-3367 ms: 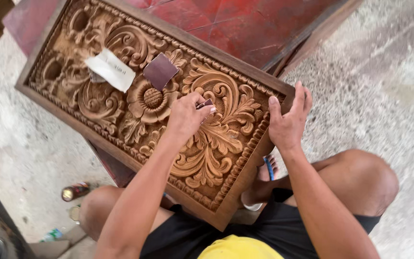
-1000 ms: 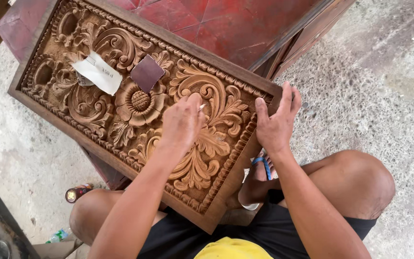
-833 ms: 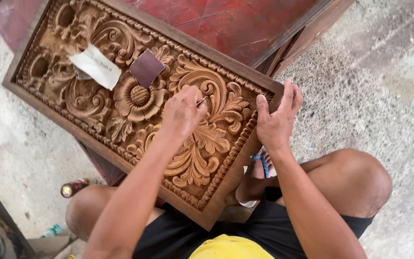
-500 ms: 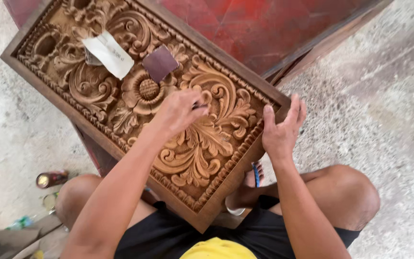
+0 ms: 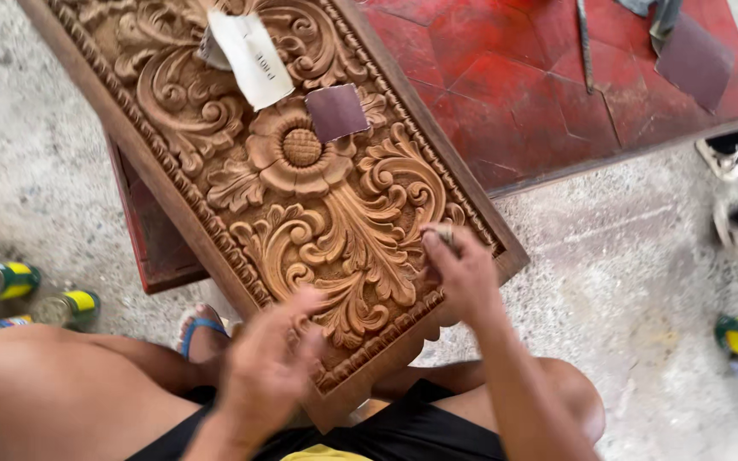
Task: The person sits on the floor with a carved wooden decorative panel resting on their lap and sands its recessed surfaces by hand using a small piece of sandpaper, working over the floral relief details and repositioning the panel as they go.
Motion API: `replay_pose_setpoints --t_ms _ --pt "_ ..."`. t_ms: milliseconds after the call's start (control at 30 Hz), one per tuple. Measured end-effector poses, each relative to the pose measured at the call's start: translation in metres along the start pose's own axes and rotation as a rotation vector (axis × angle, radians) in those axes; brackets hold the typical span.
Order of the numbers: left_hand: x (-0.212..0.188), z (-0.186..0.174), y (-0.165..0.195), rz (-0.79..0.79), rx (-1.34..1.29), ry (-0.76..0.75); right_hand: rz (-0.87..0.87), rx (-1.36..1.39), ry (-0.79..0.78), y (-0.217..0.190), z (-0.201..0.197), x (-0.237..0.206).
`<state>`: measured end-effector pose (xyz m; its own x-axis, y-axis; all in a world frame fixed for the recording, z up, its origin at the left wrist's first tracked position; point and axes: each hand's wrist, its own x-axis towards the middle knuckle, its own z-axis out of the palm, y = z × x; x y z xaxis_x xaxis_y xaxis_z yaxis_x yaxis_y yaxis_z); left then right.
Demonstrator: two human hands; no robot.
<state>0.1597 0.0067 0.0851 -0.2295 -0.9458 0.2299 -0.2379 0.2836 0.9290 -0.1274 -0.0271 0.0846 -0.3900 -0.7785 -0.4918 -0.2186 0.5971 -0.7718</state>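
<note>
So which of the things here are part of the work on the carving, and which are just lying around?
In use:
- carved brown wooden panel with floral relief
- left hand at its lower edge
- right hand pressing a small pale piece, kind unclear
- dark purple sandpaper square and white paper sheet on the panel

Lying about:
- red wooden board
- green and yellow cans

A red table (image 5: 557, 102) stands on the concrete floor (image 5: 642, 282). On the table's far right corner lies a dark sandpaper sheet (image 5: 695, 61). Left of the table, green-and-yellow cans (image 5: 36, 294) lie on the floor.
</note>
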Motion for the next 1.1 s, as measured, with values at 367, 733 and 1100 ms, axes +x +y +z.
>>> replay_pose_setpoints --t_ms 367,733,1100 --pt "-0.072 -0.1 -0.05 -0.209 0.285 0.553 -0.326 -0.711 -0.328 -0.072 0.019 0.079" --pt "-0.134 -0.105 -0.082 -0.225 0.524 0.407 -0.415 -0.777 -0.331 -0.081 0.005 0.092" --pt "-0.148 -0.109 -0.084 -0.317 0.59 0.403 -0.522 -0.79 -0.428 -0.086 0.005 0.096"
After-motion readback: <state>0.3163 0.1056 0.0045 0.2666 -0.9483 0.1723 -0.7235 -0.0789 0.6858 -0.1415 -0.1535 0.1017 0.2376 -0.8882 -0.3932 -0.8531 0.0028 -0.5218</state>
